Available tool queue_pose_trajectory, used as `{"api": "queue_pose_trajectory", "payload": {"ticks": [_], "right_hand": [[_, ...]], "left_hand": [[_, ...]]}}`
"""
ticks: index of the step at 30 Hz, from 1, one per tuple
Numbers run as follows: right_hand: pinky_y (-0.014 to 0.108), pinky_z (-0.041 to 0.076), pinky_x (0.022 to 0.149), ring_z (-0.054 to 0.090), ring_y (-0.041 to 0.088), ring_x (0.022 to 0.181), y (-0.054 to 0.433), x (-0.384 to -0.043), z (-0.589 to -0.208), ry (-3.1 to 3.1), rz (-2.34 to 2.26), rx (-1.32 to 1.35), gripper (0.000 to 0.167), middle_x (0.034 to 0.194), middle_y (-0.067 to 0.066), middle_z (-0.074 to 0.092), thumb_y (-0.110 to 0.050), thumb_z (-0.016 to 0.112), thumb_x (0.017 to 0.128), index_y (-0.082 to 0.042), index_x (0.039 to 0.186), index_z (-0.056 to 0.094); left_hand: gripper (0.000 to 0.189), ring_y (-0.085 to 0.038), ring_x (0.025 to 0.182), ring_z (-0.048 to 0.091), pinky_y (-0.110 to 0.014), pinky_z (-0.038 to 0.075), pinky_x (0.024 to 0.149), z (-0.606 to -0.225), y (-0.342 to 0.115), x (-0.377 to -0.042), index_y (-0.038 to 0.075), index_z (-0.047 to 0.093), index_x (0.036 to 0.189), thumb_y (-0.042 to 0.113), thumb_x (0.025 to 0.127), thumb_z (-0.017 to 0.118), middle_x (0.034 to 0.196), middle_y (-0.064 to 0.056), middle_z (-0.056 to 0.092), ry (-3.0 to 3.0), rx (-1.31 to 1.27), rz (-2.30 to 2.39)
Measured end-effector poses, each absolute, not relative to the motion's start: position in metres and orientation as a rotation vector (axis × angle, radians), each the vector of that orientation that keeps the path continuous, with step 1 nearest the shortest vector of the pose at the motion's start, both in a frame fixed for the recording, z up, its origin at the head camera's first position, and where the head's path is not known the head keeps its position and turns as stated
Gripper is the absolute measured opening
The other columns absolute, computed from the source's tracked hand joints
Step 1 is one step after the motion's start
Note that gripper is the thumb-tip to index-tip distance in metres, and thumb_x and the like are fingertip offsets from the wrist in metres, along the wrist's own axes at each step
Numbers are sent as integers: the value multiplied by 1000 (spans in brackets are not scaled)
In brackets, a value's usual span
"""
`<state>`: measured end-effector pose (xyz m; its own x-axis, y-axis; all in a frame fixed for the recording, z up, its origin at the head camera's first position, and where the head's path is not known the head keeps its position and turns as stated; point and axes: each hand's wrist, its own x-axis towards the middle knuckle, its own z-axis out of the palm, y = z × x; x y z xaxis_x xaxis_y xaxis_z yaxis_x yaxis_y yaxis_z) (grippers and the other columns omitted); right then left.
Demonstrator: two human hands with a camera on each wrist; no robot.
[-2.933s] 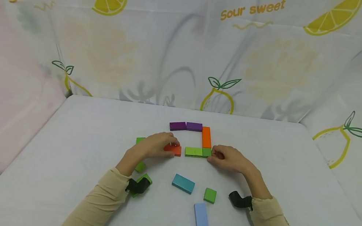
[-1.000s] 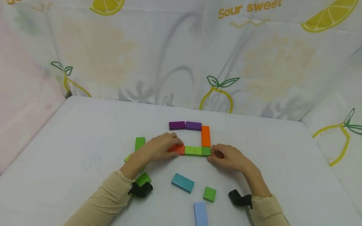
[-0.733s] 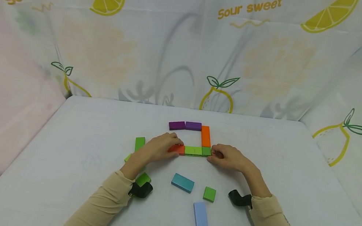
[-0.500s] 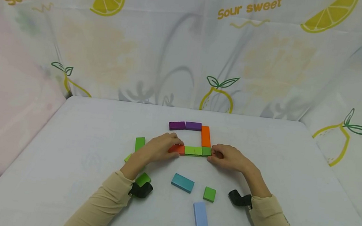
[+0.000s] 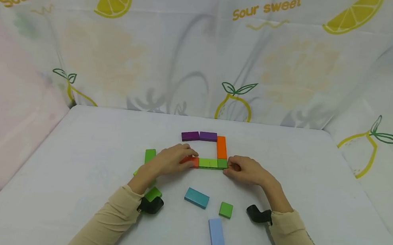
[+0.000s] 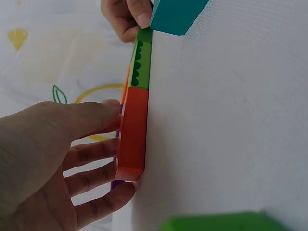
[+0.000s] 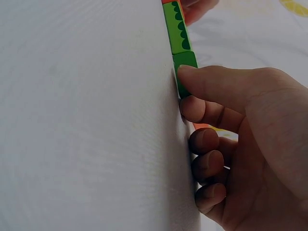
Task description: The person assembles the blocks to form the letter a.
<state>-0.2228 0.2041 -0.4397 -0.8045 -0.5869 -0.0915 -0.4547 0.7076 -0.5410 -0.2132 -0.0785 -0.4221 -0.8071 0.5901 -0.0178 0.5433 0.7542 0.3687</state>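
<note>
My left hand holds a red block, thumb near its top edge and fingers along its far side and end. The red block's right end touches a light green block with dark scallops on its side. A small dark green block continues the row. My right hand pinches that block at its right end, with thumb on its side and the other fingers curled. From there an orange block runs back to a purple block, which meets a dark purple block.
Nearer me lie a teal block, a small green square block and a light blue block. Green blocks, including one upright in the view and one tilted, lie partly hidden by my left arm. White cloth covers the table.
My left hand has slid the red block right, closing the gap to the light green block. During the last second both hands stay in place; the view shifts slightly.
</note>
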Motion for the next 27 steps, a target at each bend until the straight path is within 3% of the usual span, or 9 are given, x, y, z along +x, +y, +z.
{"api": "queue_pose_trajectory", "payload": {"ticks": [6, 12, 27], "right_hand": [[22, 27, 57, 39, 9, 61, 204, -223, -440, 2654, -743, -811, 22, 64, -6, 38, -32, 63, 89, -16, 79, 52], [23, 27, 57, 40, 10, 61, 204, -224, -440, 2644, -751, -793, 23, 64, -5, 39, -32, 63, 89, -16, 79, 52], [22, 27, 57, 39, 10, 62, 206, -224, -438, 2626, -768, -784, 24, 65, -5, 39, -32, 65, 87, -15, 78, 52]], "left_hand": [[30, -17, 98, 58, -35, 52, 82, -419, -85, -216, 14, 64, 120, 26, 93, 60, 114, -3, 62, 2827, 898, 565], [30, -21, 112, 57, -42, 48, 95, -411, -99, -222, 13, 63, 121, 26, 95, 56, 120, -4, 61, 2832, 839, 613], [26, -25, 111, 57, -45, 47, 95, -412, -141, -217, 15, 66, 117, 18, 92, 58, 119, -5, 61, 2827, 872, 593]]}}
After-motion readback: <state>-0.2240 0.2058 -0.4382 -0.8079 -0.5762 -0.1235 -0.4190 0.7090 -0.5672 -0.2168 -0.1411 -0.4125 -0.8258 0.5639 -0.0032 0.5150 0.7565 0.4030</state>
